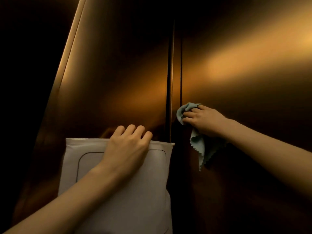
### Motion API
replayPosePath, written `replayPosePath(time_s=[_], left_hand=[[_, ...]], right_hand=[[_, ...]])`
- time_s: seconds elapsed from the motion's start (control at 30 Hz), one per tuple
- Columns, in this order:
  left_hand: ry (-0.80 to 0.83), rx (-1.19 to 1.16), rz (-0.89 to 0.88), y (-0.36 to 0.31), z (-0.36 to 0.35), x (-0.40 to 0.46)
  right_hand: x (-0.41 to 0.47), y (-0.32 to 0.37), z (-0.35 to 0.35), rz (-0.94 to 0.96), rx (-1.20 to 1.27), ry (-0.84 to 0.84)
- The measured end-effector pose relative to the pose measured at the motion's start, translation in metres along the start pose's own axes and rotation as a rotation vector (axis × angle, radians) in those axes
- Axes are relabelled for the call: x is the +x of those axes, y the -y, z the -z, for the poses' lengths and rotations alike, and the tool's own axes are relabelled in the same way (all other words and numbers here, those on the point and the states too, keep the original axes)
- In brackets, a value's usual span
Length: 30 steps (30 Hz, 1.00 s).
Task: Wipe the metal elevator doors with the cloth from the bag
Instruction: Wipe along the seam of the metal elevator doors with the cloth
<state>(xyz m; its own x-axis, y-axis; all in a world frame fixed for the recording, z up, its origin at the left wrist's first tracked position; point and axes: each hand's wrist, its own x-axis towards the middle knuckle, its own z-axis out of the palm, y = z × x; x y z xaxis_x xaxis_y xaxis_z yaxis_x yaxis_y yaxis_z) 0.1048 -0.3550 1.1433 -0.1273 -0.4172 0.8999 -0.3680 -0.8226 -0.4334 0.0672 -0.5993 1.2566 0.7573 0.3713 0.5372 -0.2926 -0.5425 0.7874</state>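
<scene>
Two arms outstretched: right hand (200,119) clutches cloth (196,144) against door (244,85), left hand (128,146) grips bag (118,191).

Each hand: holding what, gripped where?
Right hand grips the cloth bunched at its upper part, tail hanging. Left hand holds the bag by its top edge.

The dim, bronze-toned brushed metal elevator doors (118,81) met at a dark vertical seam. A white plastic zip bag (118,191) lay flat against the left door, a crumpled pale-blue scallop-edged cloth (197,144) against the right.
</scene>
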Motion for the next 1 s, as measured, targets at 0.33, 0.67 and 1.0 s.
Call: replayPosePath(time_s=[0.33, 0.67, 1.0], left_hand=[[0.098, -0.256, -0.107, -0.051, 0.010, -0.062], [-0.032, -0.598, -0.160, -0.143, 0.016, -0.094], [-0.140, -0.854, -0.160, -0.247, 0.041, -0.074]], right_hand=[[-0.135, 0.055, -0.007, -0.093, 0.082, -0.108], [-0.299, 0.071, -0.007, -0.480, 0.064, -0.192], [-0.423, 0.046, 0.003, -0.790, -0.084, -0.167]])
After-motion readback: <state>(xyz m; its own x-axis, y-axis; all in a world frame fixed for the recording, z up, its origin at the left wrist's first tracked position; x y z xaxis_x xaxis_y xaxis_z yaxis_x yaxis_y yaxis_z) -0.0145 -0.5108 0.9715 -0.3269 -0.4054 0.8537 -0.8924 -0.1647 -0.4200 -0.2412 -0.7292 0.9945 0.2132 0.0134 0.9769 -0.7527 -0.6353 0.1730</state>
